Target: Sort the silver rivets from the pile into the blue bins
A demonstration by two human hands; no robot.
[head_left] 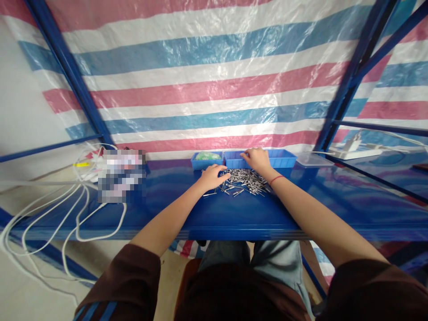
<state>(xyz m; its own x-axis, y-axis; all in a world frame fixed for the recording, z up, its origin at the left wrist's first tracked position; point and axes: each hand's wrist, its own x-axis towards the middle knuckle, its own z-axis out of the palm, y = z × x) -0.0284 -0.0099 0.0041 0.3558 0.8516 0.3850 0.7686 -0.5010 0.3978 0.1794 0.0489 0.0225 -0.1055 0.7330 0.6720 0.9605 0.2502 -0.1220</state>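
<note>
This looks like a small workshop or assembly corner; a blue metal table [234, 218] stands within a blue metal frame [347, 84], backed by a striped plastic sheet [207, 89]; blue parts bins [282, 159] and a heap of small metal pins [245, 180] sit on it, with a power strip [357, 152] to the right.

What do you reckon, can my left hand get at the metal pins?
Probably yes: your left hand is right beside the pins, thumb and fingers apart, with nothing seen in the way.
</note>
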